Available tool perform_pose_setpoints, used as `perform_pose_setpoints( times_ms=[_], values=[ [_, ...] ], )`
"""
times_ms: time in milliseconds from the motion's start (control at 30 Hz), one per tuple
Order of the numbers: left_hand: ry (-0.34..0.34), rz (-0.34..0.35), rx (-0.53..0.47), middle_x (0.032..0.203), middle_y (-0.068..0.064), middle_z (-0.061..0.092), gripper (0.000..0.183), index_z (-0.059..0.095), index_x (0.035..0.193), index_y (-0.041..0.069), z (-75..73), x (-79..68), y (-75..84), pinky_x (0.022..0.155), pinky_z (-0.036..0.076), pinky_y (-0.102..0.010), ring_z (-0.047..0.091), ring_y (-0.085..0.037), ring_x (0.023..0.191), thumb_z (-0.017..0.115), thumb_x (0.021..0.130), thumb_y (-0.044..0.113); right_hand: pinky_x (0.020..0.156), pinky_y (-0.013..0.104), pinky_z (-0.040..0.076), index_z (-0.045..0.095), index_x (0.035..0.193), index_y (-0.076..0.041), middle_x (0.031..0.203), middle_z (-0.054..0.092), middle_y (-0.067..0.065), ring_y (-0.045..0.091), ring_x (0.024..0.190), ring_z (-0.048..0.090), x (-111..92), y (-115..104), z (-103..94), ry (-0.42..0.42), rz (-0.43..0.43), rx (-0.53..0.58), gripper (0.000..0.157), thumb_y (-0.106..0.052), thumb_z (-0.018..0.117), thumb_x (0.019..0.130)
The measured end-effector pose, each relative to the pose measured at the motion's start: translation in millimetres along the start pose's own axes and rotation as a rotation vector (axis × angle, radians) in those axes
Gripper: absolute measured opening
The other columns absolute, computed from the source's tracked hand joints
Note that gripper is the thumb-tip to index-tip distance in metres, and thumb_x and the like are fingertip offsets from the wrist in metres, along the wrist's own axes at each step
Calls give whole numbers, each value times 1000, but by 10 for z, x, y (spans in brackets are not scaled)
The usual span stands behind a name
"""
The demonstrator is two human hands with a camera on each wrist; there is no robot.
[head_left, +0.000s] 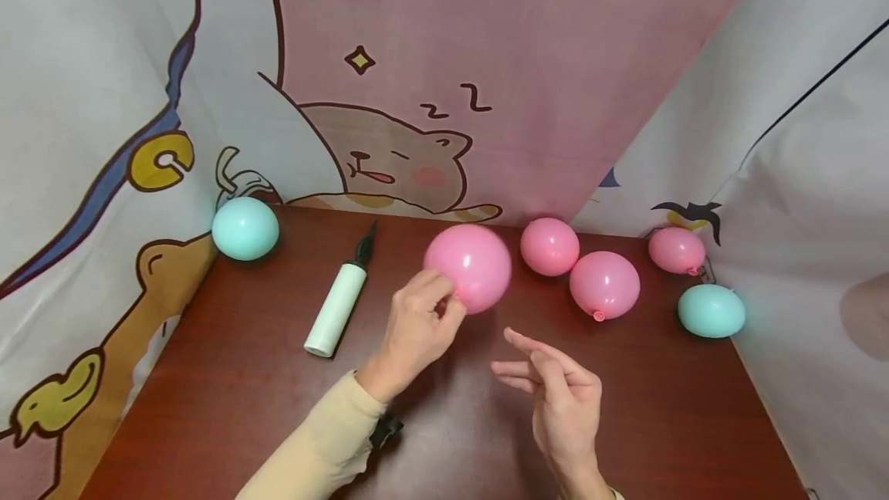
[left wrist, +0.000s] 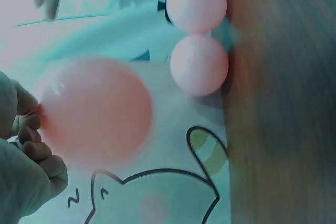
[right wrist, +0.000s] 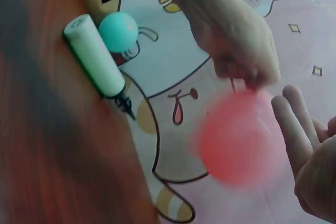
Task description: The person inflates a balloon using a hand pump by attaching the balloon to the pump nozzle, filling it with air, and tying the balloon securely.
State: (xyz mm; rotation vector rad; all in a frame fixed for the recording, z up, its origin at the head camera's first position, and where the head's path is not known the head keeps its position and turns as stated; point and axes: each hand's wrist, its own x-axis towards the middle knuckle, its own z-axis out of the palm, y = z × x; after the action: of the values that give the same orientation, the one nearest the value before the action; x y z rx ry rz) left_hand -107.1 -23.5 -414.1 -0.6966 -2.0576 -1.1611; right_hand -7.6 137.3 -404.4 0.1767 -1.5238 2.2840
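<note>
A pink balloon, blown up round, is held above the table by my left hand. The left thumb and fingers pinch it at its neck, as the left wrist view shows with the balloon beside the curled fingers. To the right and nearer the front, my right hand is apart from the balloon with nothing in it, index and middle fingers stretched out. In the right wrist view those straight fingers stand beside the blurred balloon. The neck itself is mostly hidden by the left fingers.
A white hand pump with a black nozzle lies left on the brown table. A mint balloon sits at the back left. Pink balloons and another mint balloon rest along the right. Printed cloth hangs around the table.
</note>
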Motion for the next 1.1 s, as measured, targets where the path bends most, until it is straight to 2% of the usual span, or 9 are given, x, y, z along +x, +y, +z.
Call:
perform_pose_setpoints(
  times_ms=[100, 267, 367, 533, 667, 733, 833, 933, 1100],
  values=[
    [-74, -18, -16, 69, 0, 47, 17, 53, 68, 12, -87, -22, -55, 52, 36, -18, 43, -9, 59, 61, 79, 1, 69, 45, 61, 57, 112, 32, 113, 72, 28, 33, 76, 78, 30, 21, -8, -39, 1, -7, 26, 16, 40, 101],
    [-154, -39, -59, 69, 1, 46, 19, 50, 70, 12, -89, -14, -76, 54, 34, -17, 42, -7, 61, 61, 82, 3, 77, 46, 60, 54, 118, 33, 124, 65, 35, 35, 88, 77, 98, 20, -44, -105, -70, -46, 26, 20, 43, 99],
    [-213, -68, -107, 69, 2, 45, 21, 48, 70, 13, -102, -12, -86, 55, 34, -17, 42, -7, 62, 62, 84, 5, 83, 45, 59, 56, 117, 31, 127, 64, 34, 34, 96, 76, 122, 30, -62, -107, -91, -106, 25, 21, 47, 97],
    [-333, -144, -192, 70, 5, 44, 23, 49, 73, 15, -140, -45, -101, 57, 33, -18, 42, -6, 64, 63, 88, 6, 95, 34, 56, 67, 118, 17, 130, 65, 29, 25, 116, 70, 129, 54, -110, -92, -100, -360, 29, 22, 57, 91],
    [-392, -207, -268, 71, 5, 45, 24, 51, 76, 15, -163, -77, -102, 60, 37, -21, 44, -7, 67, 66, 93, 7, 103, 23, 48, 69, 123, 8, 134, 64, 26, 20, 128, 60, 151, 95, -126, -157, -211, -578, 41, 19, 67, 84],
    [-415, -225, -295, 72, 5, 47, 23, 53, 77, 15, -170, -89, -104, 62, 39, -22, 46, -7, 68, 66, 94, 8, 107, 22, 43, 68, 127, 6, 137, 62, 25, 24, 131, 55, 175, 125, -128, -204, -294, -663, 49, 16, 71, 80],
    [-461, -257, -319, 73, 7, 48, 21, 55, 79, 16, -188, -93, -91, 63, 40, -24, 47, -7, 70, 65, 96, 9, 111, 20, 36, 65, 136, -1, 145, 58, 21, 29, 135, 48, 210, 169, -144, -252, -345, -815, 62, 5, 78, 76],
    [-519, -292, -343, 74, 8, 48, 19, 57, 81, 16, -200, -94, -75, 64, 40, -23, 47, -6, 70, 63, 98, 10, 116, 26, 30, 59, 143, -4, 152, 50, 21, 38, 138, 41, 242, 206, -172, -299, -383, -949, 77, -4, 85, 71],
    [-607, -352, -434, 70, 7, 48, 19, 57, 83, 15, -212, -87, -35, 61, 40, -23, 47, -5, 65, 58, 101, 10, 112, 60, 28, 50, 150, -5, 159, 40, 24, 48, 145, 32, 307, 236, -193, -348, -428, -1096, 95, -18, 93, 66]
  ],
)
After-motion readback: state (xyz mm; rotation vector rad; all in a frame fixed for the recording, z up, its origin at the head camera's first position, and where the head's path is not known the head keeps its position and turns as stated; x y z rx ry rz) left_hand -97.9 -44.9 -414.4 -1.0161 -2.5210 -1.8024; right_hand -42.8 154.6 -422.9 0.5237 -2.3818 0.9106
